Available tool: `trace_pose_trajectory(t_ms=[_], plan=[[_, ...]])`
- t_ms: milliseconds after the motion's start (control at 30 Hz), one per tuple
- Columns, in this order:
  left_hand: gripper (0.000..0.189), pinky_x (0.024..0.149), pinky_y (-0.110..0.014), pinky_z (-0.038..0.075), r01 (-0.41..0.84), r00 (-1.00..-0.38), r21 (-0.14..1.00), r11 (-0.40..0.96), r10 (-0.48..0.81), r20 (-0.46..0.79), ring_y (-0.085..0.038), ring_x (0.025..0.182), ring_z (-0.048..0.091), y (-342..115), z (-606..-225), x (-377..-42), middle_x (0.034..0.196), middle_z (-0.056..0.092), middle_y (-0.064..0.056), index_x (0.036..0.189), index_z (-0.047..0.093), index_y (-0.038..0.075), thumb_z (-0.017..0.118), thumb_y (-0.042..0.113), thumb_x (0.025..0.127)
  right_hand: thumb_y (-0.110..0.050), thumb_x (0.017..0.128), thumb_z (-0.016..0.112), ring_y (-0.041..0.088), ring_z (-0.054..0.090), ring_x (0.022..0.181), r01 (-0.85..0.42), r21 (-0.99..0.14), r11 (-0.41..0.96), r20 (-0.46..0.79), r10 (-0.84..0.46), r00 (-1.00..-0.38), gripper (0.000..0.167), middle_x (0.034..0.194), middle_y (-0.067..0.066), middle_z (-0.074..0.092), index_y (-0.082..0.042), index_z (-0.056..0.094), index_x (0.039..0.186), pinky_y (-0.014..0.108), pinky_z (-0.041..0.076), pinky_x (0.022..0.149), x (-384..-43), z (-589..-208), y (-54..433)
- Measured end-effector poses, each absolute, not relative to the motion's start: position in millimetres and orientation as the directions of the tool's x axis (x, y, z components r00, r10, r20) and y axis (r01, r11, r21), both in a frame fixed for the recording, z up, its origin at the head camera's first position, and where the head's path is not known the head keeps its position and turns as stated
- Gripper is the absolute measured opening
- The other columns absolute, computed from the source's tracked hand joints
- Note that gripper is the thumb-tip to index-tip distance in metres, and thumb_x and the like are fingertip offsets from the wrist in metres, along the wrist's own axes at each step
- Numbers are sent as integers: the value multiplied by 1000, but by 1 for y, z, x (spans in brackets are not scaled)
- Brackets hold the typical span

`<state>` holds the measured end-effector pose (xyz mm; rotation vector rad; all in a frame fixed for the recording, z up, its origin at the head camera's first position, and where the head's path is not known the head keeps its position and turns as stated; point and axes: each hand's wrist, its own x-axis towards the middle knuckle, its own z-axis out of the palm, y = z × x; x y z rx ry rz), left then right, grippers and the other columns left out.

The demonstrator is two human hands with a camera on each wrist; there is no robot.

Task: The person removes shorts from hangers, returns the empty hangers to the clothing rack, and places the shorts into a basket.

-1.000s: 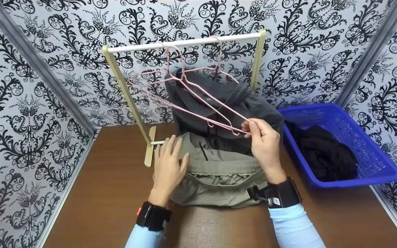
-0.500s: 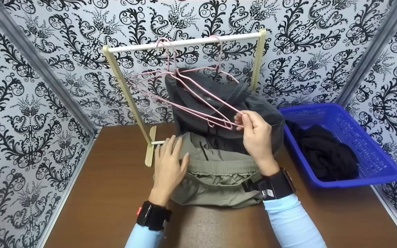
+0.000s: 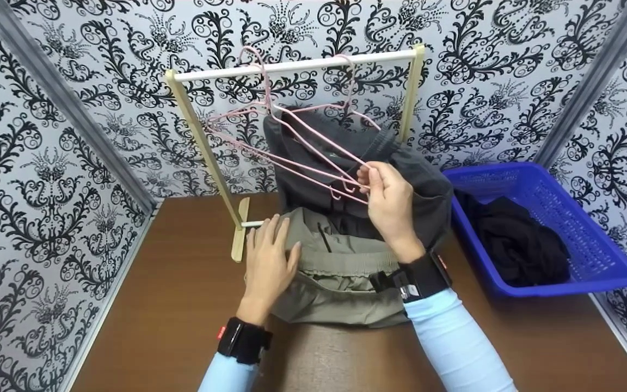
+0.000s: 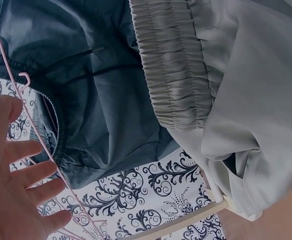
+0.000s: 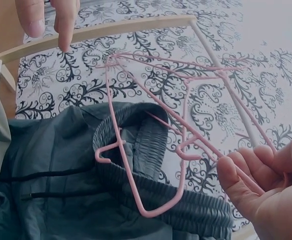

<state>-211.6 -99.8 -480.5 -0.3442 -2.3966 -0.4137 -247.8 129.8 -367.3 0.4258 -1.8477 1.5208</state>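
My right hand [image 3: 392,209] pinches the lower right corner of a pink wire hanger [image 3: 324,137]. Its hook overlaps the white rail near the left end, and a second pink hanger lies close behind it. In the right wrist view, thumb and fingertips [image 5: 231,172] close around the pink wire. My left hand [image 3: 270,261] is over the left side of the olive shorts [image 3: 340,307], fingers extended and relaxed. In the left wrist view its palm [image 4: 6,195] faces the camera. Dark grey shorts [image 3: 422,174] hang behind, on another pink hanger [image 3: 365,117].
A small rack with wooden posts [image 3: 199,136] and a white rail [image 3: 308,64] stands at the back of the brown table [image 3: 172,305]. On the right, a blue basket [image 3: 591,228] holds a bunched black garment [image 3: 520,239]. Patterned walls enclose the table.
My right hand has moved left and slightly up with the hanger. The hanger's hook has shifted left and up, now lining up with the hanger behind. My left hand stays over the olive shorts.
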Motion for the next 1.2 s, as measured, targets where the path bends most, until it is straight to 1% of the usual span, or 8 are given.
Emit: trace_pose_trajectory(t_ms=[133,333,600,800,867,967,1067,1200], plan=[[52,115,-62,34,340,-749,199,919,136,649,-41,138,49,-101,-481,-211,148,55,-21,141,60,1,64,32,100,3,104,51,36,73,84,-634,-728,260,680,162,-715,21,95,25,71,14,68,103,38,62,71,-250,-366,124],[53,115,-62,33,344,-743,201,917,134,656,-42,136,50,-100,-482,-212,147,56,-21,140,61,1,70,27,96,4,104,50,36,73,86,-622,-739,258,666,143,-732,21,97,25,70,15,68,105,36,62,73,-253,-370,119],[51,114,-62,33,361,-720,182,914,149,678,-41,134,52,-99,-488,-213,144,58,-22,137,63,0,67,31,98,3,105,49,35,73,89,-596,-753,280,640,100,-762,22,98,24,69,13,68,106,35,62,76,-253,-374,121],[50,114,-61,33,363,-711,173,916,152,687,-39,135,52,-96,-490,-213,141,60,-21,135,64,0,66,32,97,4,105,48,37,72,94,-557,-789,259,581,20,-814,22,101,25,68,14,68,107,35,62,81,-254,-374,128],[50,114,-61,32,359,-716,174,917,152,681,-39,135,52,-94,-490,-212,142,60,-21,136,64,1,65,32,97,3,105,49,36,71,94,-547,-788,282,568,-10,-823,22,101,24,68,13,68,108,35,62,80,-254,-372,132],[50,113,-62,34,359,-727,184,915,151,670,-41,133,53,-91,-490,-210,142,59,-21,137,63,1,67,31,97,1,103,54,31,70,92,-550,-747,374,578,-41,-815,19,101,20,69,9,70,109,36,60,80,-253,-371,138],[51,112,-63,35,358,-743,192,914,155,651,-43,132,55,-89,-491,-209,143,58,-21,138,62,1,68,29,96,1,99,60,29,68,92,-561,-681,470,610,-59,-790,16,102,18,69,6,71,110,39,57,81,-250,-371,146],[52,113,-63,35,354,-764,202,913,158,626,-42,133,54,-87,-491,-208,145,57,-21,140,61,1,66,31,98,1,95,65,29,67,92,-586,-636,502,645,-71,-761,17,105,18,68,7,70,110,43,58,81,-245,-373,156]])
